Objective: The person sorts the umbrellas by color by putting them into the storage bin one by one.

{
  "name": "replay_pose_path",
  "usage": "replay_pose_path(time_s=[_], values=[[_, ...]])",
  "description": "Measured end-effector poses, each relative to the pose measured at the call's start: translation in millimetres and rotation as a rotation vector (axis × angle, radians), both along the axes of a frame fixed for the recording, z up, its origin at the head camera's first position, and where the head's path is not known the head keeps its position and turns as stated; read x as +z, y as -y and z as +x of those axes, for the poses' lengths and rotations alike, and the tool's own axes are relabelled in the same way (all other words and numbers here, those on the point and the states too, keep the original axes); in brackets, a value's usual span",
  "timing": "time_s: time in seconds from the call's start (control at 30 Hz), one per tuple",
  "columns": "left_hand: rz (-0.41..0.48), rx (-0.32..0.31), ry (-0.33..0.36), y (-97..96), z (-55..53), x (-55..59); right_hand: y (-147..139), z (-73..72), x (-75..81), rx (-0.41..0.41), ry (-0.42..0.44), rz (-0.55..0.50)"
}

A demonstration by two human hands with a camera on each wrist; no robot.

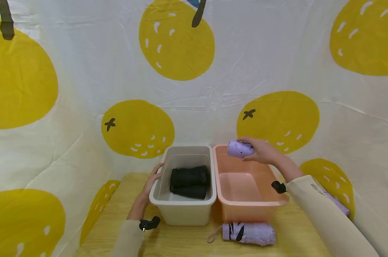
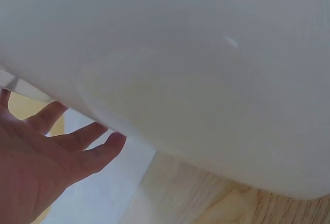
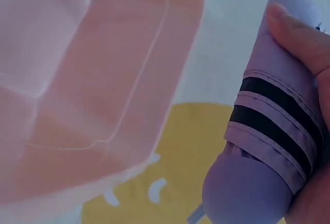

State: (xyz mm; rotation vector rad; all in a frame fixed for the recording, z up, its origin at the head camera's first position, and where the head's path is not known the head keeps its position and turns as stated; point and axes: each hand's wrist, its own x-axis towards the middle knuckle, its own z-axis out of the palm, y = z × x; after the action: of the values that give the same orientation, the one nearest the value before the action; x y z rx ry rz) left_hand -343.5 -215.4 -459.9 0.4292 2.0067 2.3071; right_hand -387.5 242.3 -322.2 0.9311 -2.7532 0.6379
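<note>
My right hand (image 1: 263, 151) grips a folded lilac umbrella (image 1: 238, 149) above the back part of the pink bin (image 1: 250, 203). In the right wrist view, the thumb lies along this umbrella (image 3: 276, 90), which has two black bands, and the bin's wall is to its left. With fingers spread and fairly straight, my left hand (image 1: 151, 181) touches the left rim of the off-white bin (image 1: 184, 202). The left wrist view has its fingertips (image 2: 116, 140) at that bin's edge. Dark rolled bundles (image 1: 190, 178) lie inside the off-white bin.
Another folded lilac umbrella (image 1: 250, 233) with a wrist loop lies on the wooden table (image 1: 181, 242) before the pink bin. A further lilac item (image 1: 338, 203) shows partly behind the right sleeve. The bins stand side by side against a fruit-patterned curtain (image 1: 213, 71).
</note>
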Motion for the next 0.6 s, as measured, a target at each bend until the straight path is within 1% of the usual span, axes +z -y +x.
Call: replay_pose_path(time_s=[0.1,0.2,0.33,0.43,0.5,0.6], values=[[-0.02,-0.006,-0.002,1.3,-0.1,1.6,8.0,-7.7,-5.8,0.032,-0.004,0.026],[-0.023,-0.007,-0.001,1.5,2.1,2.1,14.6,-13.6,-11.7,0.055,-0.003,0.021],[-0.028,-0.018,0.002,1.3,2.1,2.1,18.7,-20.6,-21.3,0.042,-0.021,0.036],[-0.042,-0.014,0.017,2.3,2.7,1.0,21.3,-23.7,-26.7,0.032,-0.008,0.075],[-0.034,-0.009,0.023,2.6,3.1,0.7,23.8,-24.1,-26.9,0.028,0.006,0.091],[-0.012,-0.009,0.019,1.9,1.5,1.5,26.6,-25.7,-24.8,0.017,0.016,0.089]])
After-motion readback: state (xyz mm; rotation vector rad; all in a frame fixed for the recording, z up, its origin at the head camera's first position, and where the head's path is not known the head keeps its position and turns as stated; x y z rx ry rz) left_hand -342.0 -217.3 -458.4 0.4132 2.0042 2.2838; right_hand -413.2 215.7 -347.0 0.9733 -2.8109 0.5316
